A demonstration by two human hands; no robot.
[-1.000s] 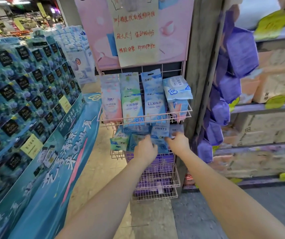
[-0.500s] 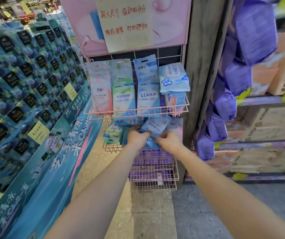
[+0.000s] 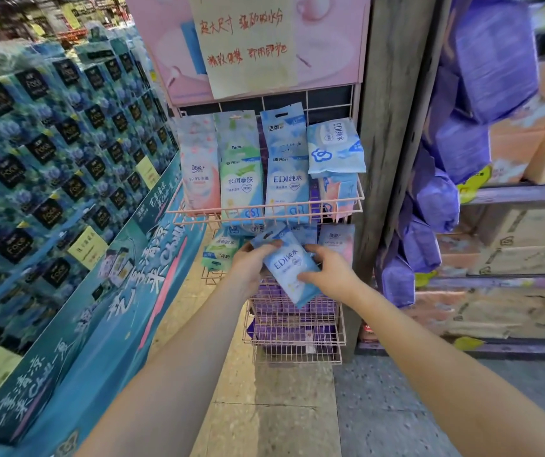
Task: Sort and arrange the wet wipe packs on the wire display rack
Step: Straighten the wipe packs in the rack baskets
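Pink wire rack (image 3: 264, 211) adjoins a wooden pillar (image 3: 389, 127) above speckled floor (image 3: 281, 407).

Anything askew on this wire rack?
Yes: at the pink wire top basket's right end, a wide pale-blue EDI pack lies tilted atop other packs; neighbouring rows stand upright. The left hand and right hand hold a slim blue EDI pouch.

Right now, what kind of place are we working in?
Probably a supermarket aisle: a wire display rack of wet wipe packs, stacked goods with yellow price tags, and a handwritten promo sign.
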